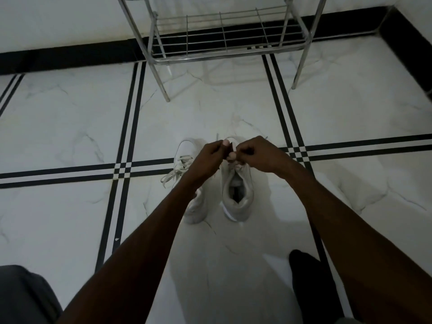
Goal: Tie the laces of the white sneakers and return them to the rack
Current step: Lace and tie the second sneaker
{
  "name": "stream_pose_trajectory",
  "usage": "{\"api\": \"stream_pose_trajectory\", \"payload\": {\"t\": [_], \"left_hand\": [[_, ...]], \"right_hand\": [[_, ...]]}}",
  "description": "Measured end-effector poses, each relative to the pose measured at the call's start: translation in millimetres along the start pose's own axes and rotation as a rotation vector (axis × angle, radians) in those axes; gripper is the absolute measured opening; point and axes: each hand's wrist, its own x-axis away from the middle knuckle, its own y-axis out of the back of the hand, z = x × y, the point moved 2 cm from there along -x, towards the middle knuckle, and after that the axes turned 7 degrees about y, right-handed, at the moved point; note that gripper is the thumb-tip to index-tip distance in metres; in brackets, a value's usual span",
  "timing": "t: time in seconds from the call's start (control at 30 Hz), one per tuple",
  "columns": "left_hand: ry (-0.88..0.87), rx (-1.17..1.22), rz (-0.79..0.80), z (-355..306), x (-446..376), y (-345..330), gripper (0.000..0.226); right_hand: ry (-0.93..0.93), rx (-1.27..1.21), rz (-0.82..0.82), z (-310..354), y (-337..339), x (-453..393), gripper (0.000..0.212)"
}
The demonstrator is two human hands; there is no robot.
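Note:
Two white sneakers stand side by side on the marble floor, toes pointing away from me. Over the right sneaker [237, 190] my left hand [207, 157] and my right hand [253, 153] meet, each pinching a lace of that shoe above its tongue. The left sneaker [197, 206] is partly hidden under my left forearm; its loose laces [174, 173] trail out to the left on the floor. The metal wire rack [222, 36] stands against the wall beyond the shoes, its bottom shelf bare.
White marble floor with black stripe lines [126, 146] crossing it. A black skirting runs along the wall. My knee in grey cloth [23, 295] shows at bottom left, and a dark foot [308, 277] at bottom right. The rack's legs [163, 87] stand on the floor.

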Motion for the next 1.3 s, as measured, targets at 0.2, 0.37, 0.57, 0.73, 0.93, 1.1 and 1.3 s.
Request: {"api": "stream_pose_trajectory", "payload": {"t": [0.2,0.37,0.57,0.73,0.93,1.1,1.3], "left_hand": [[0.047,0.014,0.026,1.4,-6.4,-4.3,0.043],[0.078,0.011,-0.024,3.5,-6.0,-7.0,0.043],[0.118,0.048,-0.051,13.3,-5.6,4.0,0.047],[0.144,-0.156,-0.312,8.2,-1.1,14.4,0.041],[0.201,0.261,-0.312,0.6,6.6,10.8,0.035],[0.195,0.206,-0.519,5.0,14.3,23.5,0.012],[0.329,-0.158,-0.782,31.1,43.2,32.4,0.014]], "right_hand": [[0.025,0.200,-0.060,-8.6,15.3,-1.5,0.012],[0.121,0.319,-0.296,-5.5,-0.1,2.0,0.006],[0.102,0.038,-0.449,-13.9,-10.4,5.7,0.008],[0.005,-0.227,-0.438,-19.6,-14.6,8.0,0.010],[-0.099,-0.508,-0.425,-3.6,-21.7,9.6,0.013],[-0.322,-0.703,-0.459,-14.0,-16.1,12.8,0.010],[-0.842,-0.874,-0.532,-72.8,-31.6,35.5,0.014]]}}
